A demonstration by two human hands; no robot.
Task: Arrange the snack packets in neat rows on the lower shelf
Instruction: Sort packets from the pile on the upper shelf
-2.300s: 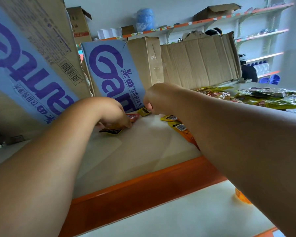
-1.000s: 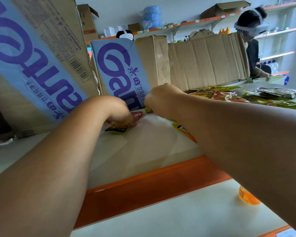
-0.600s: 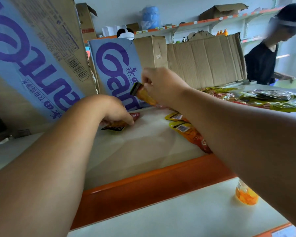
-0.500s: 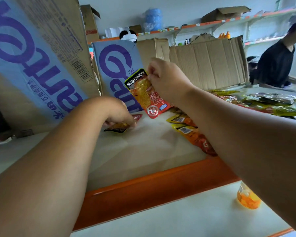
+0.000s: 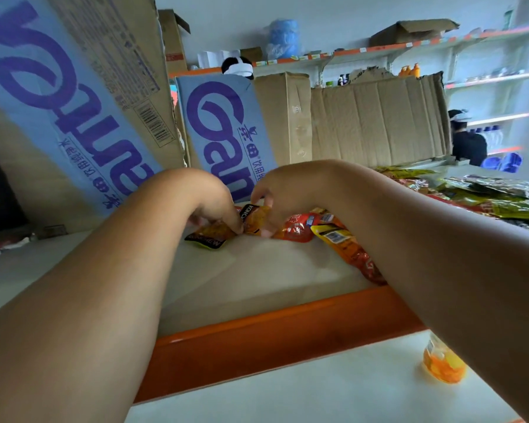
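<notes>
Both my hands meet at the back of a cream shelf [image 5: 257, 288] with an orange front lip. My left hand [image 5: 209, 203] presses down on an orange snack packet with a black end [image 5: 209, 236] that lies flat. My right hand [image 5: 283, 193] grips a second orange packet [image 5: 255, 219] by its black top, right beside the first and touching the shelf. More orange and red packets [image 5: 342, 242] trail to the right under my right forearm.
Blue-printed cardboard boxes [image 5: 223, 132] and plain brown cardboard [image 5: 376, 123] stand along the back of the shelf. A heap of green and yellow packets [image 5: 495, 196] lies far right. A small orange jar [image 5: 442, 364] stands on the lower surface. A person [image 5: 468, 141] is at the right.
My right hand lifted an orange packet into the air, then brought it down next to the packet under my left hand. My left hand has stayed in place.
</notes>
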